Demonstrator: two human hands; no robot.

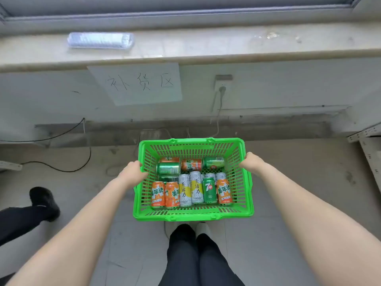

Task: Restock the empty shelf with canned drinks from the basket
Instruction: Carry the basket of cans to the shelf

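A bright green plastic basket [192, 215] sits in front of me above the floor, held from both sides. My left hand [134, 171] grips its left rim and my right hand [250, 162] grips its right rim. Inside lie several cans: orange cans [158, 194], white and yellow cans [196, 189], a green 7up can [209, 189] and further green cans [168, 168] at the back. No shelf surface for the cans shows clearly; a pale stone ledge [206, 43] runs across the wall ahead.
A paper sign [137, 83] with handwriting hangs under the ledge. A wrapped silver roll [101, 40] lies on the ledge. A wall socket with a cable [221, 87] is right of the sign. Another person's leg and black shoe [44, 201] stand at left. Metal shelf framing [369, 145] is at right.
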